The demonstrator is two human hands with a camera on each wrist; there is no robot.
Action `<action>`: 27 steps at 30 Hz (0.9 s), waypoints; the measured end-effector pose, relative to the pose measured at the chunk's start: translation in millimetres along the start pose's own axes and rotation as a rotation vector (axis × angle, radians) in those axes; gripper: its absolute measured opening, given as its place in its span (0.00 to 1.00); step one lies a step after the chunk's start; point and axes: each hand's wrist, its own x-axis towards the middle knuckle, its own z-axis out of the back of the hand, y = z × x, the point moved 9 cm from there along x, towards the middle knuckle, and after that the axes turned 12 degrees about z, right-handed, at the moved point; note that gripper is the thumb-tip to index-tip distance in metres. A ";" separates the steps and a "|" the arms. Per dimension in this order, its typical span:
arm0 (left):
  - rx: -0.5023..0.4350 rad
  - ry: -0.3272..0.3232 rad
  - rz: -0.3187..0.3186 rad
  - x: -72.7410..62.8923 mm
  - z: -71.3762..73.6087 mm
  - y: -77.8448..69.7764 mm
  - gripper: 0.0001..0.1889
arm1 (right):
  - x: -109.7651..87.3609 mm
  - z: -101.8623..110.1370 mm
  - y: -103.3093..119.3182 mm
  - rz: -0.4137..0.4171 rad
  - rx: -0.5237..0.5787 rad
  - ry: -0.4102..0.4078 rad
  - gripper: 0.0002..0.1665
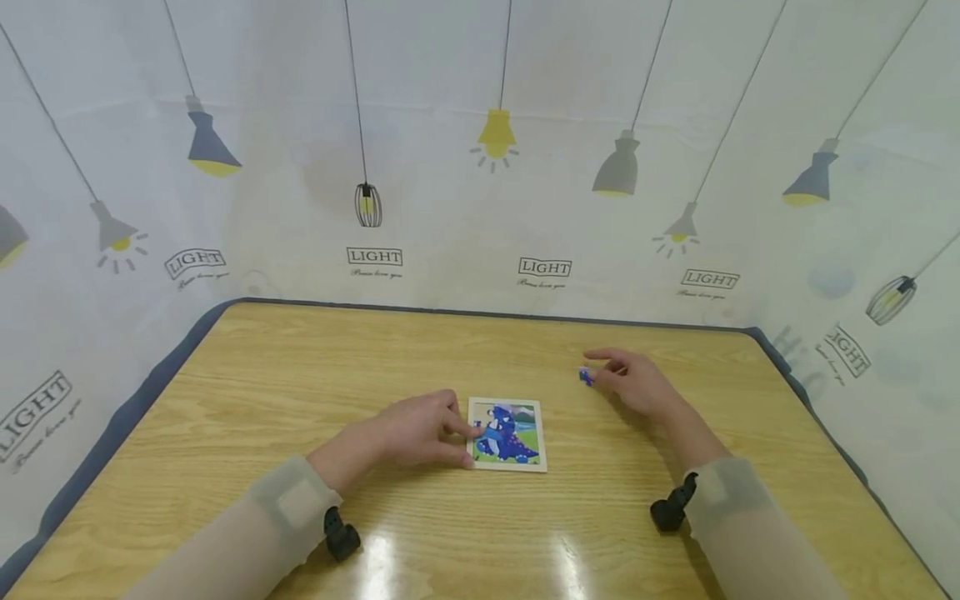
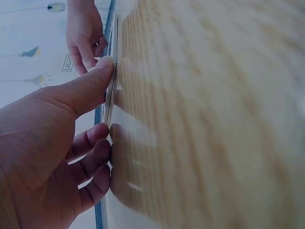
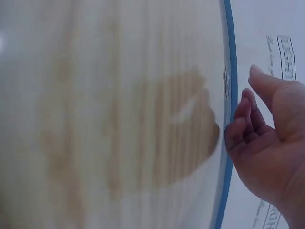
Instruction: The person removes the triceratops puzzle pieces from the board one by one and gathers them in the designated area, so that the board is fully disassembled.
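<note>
A small square jigsaw puzzle point(image 1: 506, 433) with a blue dinosaur picture and a pale frame lies on the wooden table. My left hand point(image 1: 427, 429) holds it at its left side: one fingertip is on the picture and the thumb is at the near left corner. In the left wrist view, that thumb point(image 2: 102, 67) meets the frame's edge, while the other fingers curl beside it. To the right, my right hand point(image 1: 630, 379) hovers by a small blue puzzle piece point(image 1: 586, 376), fingers loosely bent. In the right wrist view the thumb point(image 3: 267, 83) appears above the table, pinching nothing visible.
The wooden table point(image 1: 315, 358) has a dark blue edge strip point(image 1: 420, 311). Behind it hangs a white curtain point(image 1: 435, 150) printed with lamps and the word LIGHT. Each wrist carries a small black camera point(image 1: 341, 536).
</note>
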 end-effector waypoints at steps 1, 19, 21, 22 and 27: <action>0.001 0.000 -0.002 0.0 0.1 -0.1 0.26 | -0.1 -0.9 5.2 0.009 0.014 -0.005 0.26; -0.018 0.020 0.026 1.6 -1.0 4.1 0.26 | 11.6 -79.2 103.0 0.179 0.160 0.256 0.10; -0.017 0.018 0.021 2.1 -1.2 3.8 0.26 | 13.8 -83.6 107.7 0.193 0.161 0.276 0.10; -0.018 0.017 0.018 2.3 -1.1 3.4 0.26 | 14.6 -85.7 109.1 0.194 0.167 0.289 0.10; -0.018 0.012 0.011 2.2 -0.4 2.8 0.26 | 17.4 -95.5 108.0 0.191 0.192 0.369 0.14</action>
